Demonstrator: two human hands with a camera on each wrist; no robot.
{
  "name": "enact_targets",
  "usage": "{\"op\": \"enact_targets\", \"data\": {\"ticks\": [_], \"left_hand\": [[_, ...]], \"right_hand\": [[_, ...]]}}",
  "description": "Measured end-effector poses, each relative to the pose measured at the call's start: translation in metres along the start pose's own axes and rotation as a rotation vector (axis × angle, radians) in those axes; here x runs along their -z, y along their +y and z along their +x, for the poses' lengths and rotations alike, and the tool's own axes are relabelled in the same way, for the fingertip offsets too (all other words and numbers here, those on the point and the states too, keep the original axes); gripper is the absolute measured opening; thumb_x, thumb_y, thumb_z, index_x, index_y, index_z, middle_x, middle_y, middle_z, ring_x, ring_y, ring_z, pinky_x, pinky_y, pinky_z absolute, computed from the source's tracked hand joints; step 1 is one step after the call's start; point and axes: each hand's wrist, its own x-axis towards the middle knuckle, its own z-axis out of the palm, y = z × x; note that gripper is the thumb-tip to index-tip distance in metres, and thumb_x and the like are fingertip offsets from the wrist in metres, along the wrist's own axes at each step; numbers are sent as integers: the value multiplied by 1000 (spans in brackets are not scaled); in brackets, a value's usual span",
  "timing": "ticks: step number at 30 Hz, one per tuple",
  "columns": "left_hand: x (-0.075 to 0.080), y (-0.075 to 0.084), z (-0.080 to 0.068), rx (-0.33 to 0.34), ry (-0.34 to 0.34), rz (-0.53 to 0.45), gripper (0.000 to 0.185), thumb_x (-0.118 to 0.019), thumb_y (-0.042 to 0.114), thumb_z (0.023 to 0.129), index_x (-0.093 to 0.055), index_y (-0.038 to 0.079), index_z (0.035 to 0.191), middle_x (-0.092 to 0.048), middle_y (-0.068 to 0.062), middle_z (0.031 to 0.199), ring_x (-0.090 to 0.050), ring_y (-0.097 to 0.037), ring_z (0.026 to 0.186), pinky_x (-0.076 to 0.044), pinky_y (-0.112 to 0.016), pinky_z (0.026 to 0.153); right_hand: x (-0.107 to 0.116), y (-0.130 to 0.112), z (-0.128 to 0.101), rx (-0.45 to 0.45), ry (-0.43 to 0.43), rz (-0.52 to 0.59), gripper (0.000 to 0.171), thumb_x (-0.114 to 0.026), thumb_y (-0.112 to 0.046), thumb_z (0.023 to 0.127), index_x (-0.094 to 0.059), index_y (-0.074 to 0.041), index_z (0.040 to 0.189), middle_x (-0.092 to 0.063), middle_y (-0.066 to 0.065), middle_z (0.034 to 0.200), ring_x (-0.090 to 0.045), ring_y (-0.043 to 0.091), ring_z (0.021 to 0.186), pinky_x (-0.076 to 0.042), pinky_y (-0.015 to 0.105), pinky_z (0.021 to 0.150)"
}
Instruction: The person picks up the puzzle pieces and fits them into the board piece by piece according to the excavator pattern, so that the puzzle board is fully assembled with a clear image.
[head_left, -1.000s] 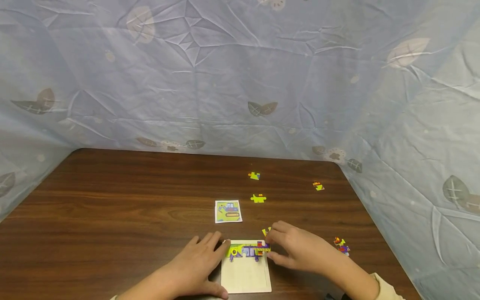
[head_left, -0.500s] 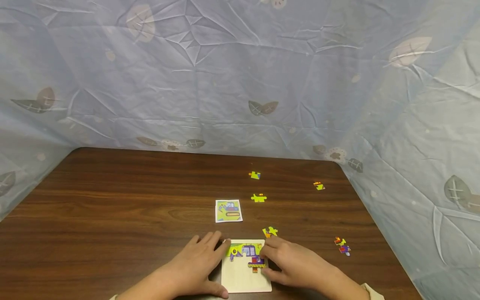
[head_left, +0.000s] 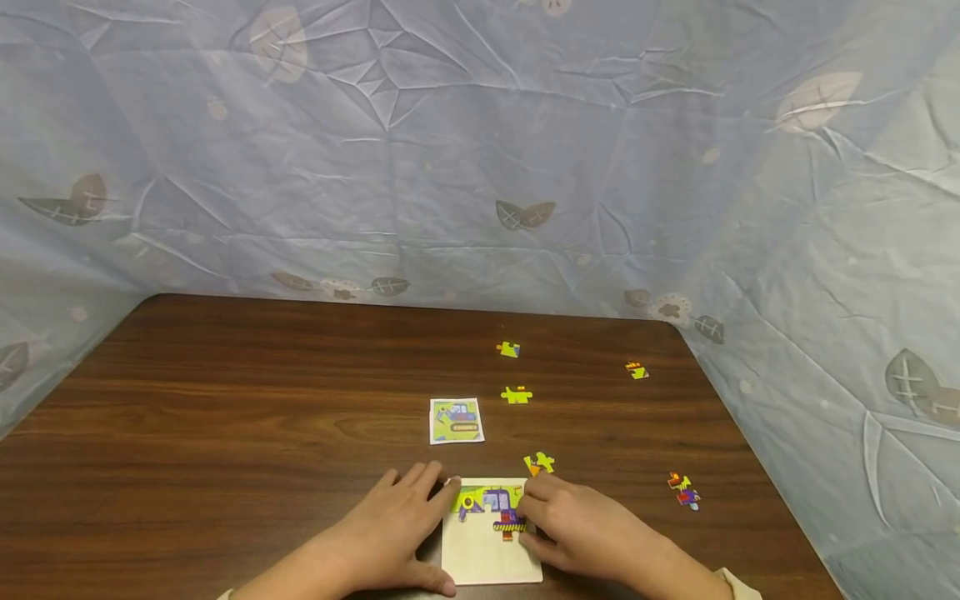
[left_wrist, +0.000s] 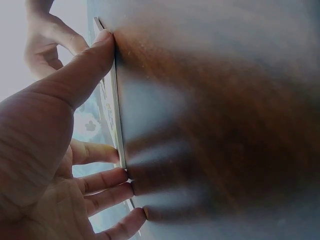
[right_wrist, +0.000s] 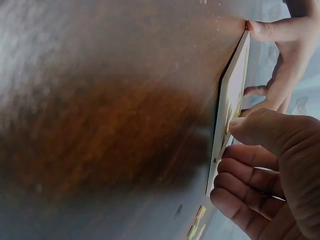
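Note:
A pale square puzzle board (head_left: 491, 562) lies at the table's near side, with joined pieces showing part of a digger (head_left: 480, 500) along its top. My left hand (head_left: 393, 525) rests along the board's left edge, fingers extended and thumb at the near corner. In the left wrist view, the fingertips (left_wrist: 125, 173) touch the board's side. My right hand (head_left: 573, 525) pinches a puzzle piece (head_left: 508, 527) with a yellow-black striped band, just below the purple cab. The fingers cover its right end. In the right wrist view, the right thumb (right_wrist: 242, 125) is over the board.
A small picture card (head_left: 457, 421) of a digger lies beyond the board. Loose pieces lie to the right: a green one (head_left: 517, 396), another farther back (head_left: 509, 350), one near the board (head_left: 540, 462) and several at far right (head_left: 684, 492). Patterned cloth (head_left: 390, 167) hangs behind the table.
My right hand has brought the striped piece from the board's upper right down and slightly left, to below the cab. It has barely shifted in the last half second. The left hand stays put.

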Motion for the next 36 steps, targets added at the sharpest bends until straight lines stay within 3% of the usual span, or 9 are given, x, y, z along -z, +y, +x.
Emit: {"op": "enact_targets", "data": {"ticks": [16,24,36], "left_hand": [[1,2,3,-13,-16,3,113,-72,82,73,-48,9,156,-50,-15,155,-50,-32,140,-46,-64,108],[0,2,3,-11,-24,0,113,-73,82,73,-48,9,156,-50,-15,155,-50,-32,141,-46,-65,108],[0,-1,1,-25,3,-7,114,-71,83,73,-49,8,155,-52,-14,150,-52,-32,135,-47,-64,105]], "right_hand": [[7,-4,3,-127,-124,100,10,-79,-25,95,-74,-18,90,-55,-10,87,-41,-3,76,-42,12,63],[3,-1,1,-232,-156,277,11,-76,-27,97,-71,-20,90,-52,-13,87,-41,-5,74,-42,13,64],[2,0,2,-213,-153,295,8,-75,-25,98,-78,-19,94,-54,-13,88,-42,-5,76,-43,12,67]]}}
